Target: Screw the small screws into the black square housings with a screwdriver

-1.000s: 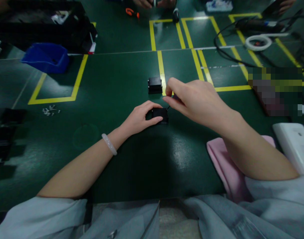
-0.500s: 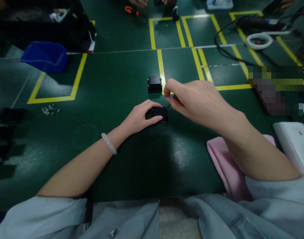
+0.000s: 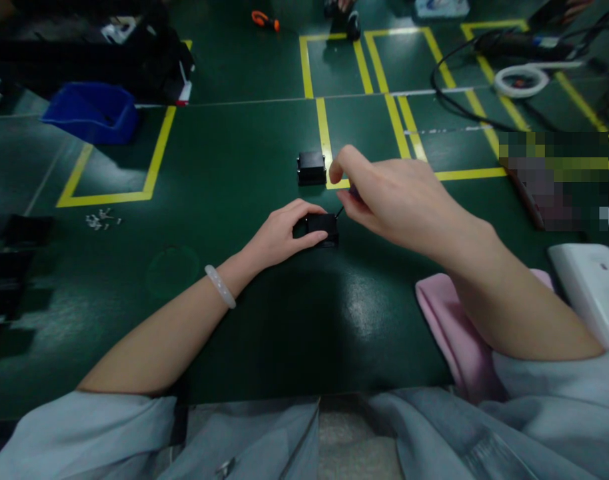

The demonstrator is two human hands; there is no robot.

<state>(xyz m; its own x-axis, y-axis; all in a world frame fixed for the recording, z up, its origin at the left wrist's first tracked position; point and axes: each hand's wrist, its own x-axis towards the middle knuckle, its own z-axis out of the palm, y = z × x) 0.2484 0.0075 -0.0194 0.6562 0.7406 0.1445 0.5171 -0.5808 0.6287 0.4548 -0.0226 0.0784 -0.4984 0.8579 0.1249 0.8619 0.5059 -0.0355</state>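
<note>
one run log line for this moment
left hand: holds black block | right hand: thin tool at its corner | second black block: farther back

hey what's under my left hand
A small black block, on the green table; your left hand covers part of it, so that portion can't be seen.

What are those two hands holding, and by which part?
The left hand holds a small black rectangular block around its left end; the right hand holds a thin dark tool by its mostly hidden upper end.
</note>
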